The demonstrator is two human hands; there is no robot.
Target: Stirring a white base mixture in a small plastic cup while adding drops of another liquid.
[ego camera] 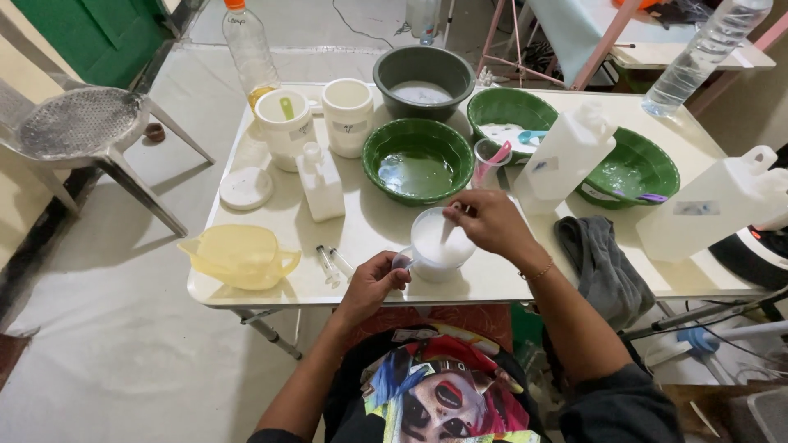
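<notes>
Fingers of right hand [492,221] pinch white stirrer [448,230] in cup [439,246], tip hidden; left hand [373,283] grips handle.

There is a single view, from a camera worn on the person's head, looking steeply down and forward across a white rectangular folding table [271,215]. It sits close above the table's near edge, so the person's own forearms and printed shirt fill the bottom of the picture. The table's far edge lies toward the top, its left corners both in view, while its right end runs to the picture's right side. Beyond the far edge the view reaches pale floor, a perforated metal chair [78,123] at upper left and a second table [657,51] at upper right. No other view shares this scene
</notes>
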